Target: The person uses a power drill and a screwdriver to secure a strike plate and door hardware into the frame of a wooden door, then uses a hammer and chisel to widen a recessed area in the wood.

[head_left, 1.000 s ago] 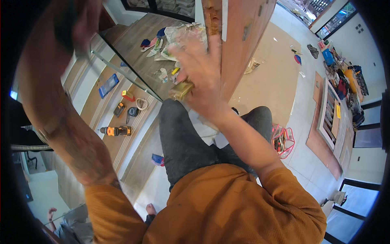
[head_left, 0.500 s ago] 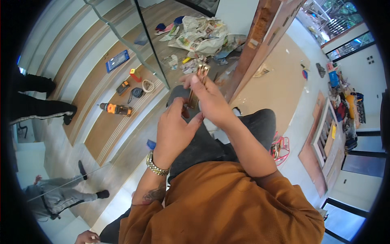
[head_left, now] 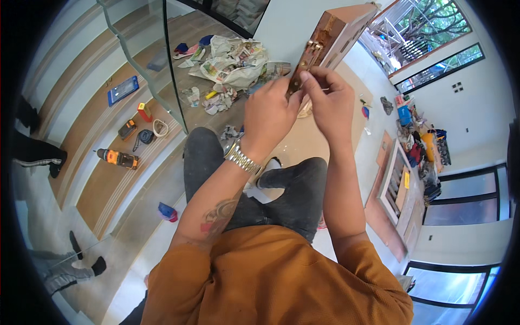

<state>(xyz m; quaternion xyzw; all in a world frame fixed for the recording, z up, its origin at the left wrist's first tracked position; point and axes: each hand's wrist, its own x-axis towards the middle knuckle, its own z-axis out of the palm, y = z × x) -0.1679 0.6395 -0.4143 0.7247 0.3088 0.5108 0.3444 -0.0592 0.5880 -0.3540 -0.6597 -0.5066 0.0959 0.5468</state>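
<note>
Brass-coloured hinge sits right at the end edge of the wooden door in your head view, your left hand pinching its near end, right hand curled at it, can't tell on what. It's in position, but fixed or just held? Unclear. Glass panel stands well left of the door; you've open room over the tan floor sheet nearer you than the door.
</note>
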